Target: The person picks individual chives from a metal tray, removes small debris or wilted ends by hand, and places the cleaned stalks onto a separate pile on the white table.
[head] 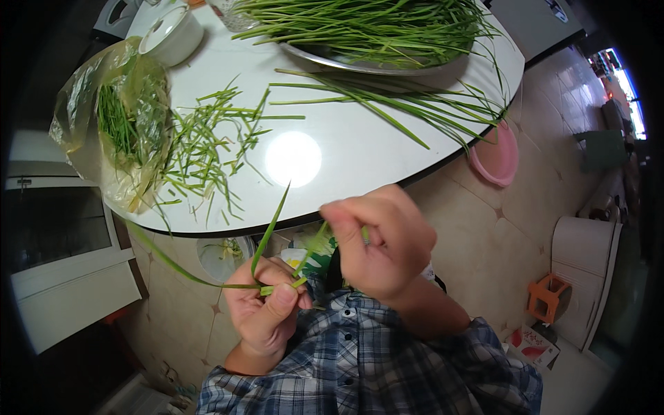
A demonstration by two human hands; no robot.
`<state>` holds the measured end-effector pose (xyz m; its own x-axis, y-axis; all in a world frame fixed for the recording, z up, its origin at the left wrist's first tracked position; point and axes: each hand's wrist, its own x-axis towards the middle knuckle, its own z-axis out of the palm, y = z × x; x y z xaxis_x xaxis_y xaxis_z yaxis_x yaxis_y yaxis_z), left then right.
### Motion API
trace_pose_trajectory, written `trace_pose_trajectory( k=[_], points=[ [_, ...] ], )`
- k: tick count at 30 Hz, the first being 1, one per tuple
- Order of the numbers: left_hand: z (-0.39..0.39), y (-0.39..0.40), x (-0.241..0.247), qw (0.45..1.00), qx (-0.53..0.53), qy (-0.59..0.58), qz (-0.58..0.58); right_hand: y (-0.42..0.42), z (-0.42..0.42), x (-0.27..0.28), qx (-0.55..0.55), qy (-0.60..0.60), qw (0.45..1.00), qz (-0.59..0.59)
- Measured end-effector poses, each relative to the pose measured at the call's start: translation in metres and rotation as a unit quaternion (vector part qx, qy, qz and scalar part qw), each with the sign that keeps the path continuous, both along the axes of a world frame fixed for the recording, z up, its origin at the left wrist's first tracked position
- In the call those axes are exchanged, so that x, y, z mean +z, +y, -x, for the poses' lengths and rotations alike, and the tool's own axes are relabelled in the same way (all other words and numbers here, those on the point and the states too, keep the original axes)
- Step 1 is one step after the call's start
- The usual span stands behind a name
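Observation:
Just past the table's near edge, my left hand (pixel 270 306) pinches garlic chive pieces (pixel 269 290) between thumb and fingers. One long leaf (pixel 181 270) trails off to the left from that grip, and another leaf (pixel 271 233) points up. My right hand (pixel 384 244) is curled, thumb against forefinger, at the upper end of a blurred green stalk (pixel 313 248) that runs down to the left hand. A bit of green also shows within its curled fingers. On the white table (pixel 358 161), cut chive pieces (pixel 207 150) lie scattered and several long chives (pixel 373 98) lie loose.
A metal tray (pixel 353 66) heaped with long chives (pixel 363 26) stands at the back. At left are a clear plastic bag (pixel 78 114) with chives inside and a white lidded pot (pixel 176 39). Below the table are a pink basin (pixel 495 155) and a bin (pixel 215 259) holding scraps.

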<state>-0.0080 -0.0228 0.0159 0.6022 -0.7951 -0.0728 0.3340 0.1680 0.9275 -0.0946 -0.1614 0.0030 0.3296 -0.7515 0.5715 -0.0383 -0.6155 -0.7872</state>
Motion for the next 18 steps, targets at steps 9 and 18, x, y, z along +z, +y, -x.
trace_pose_trajectory(
  k=[9, 18],
  points=[
    [-0.013, 0.015, -0.004, 0.994, 0.058, 0.045, 0.082, -0.011, -0.004, 0.010, 0.077, -0.031, 0.991, -0.101],
    [-0.024, 0.020, -0.004, 0.992, 0.037, 0.067, 0.099, 0.045, -0.024, 0.002, 0.205, -0.006, 0.947, -0.246]
  ],
)
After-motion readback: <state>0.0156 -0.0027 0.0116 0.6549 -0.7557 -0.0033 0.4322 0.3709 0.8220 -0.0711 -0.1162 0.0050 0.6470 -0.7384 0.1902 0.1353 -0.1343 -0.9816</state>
